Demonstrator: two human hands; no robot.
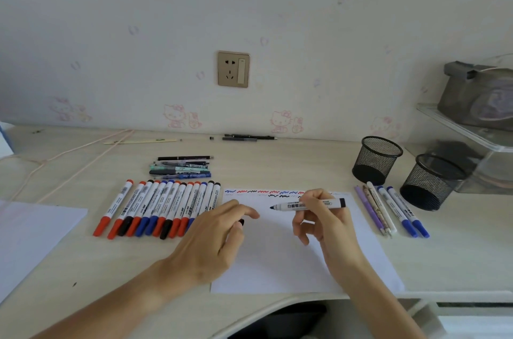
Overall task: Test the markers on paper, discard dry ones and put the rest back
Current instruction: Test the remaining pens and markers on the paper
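My right hand (319,220) grips an uncapped black whiteboard marker (308,205), tip pointing left just above the white test paper (277,255). My left hand (219,230) holds the marker's black cap (241,222) between thumb and fingers over the paper's left edge. Red, blue and black squiggles (266,193) run along the paper's top edge. A row of several capped red, blue and black markers (161,208) lies left of the paper. Two blue markers and several thin pens (391,209) lie right of it.
Two empty black mesh pen cups (377,159) (431,182) stand at the right, beside a clear shelf unit (477,133). A heap of pens (180,168) lies behind the marker row. Another white sheet (30,233) lies at far left, and a pink cord (69,155) crosses the back left.
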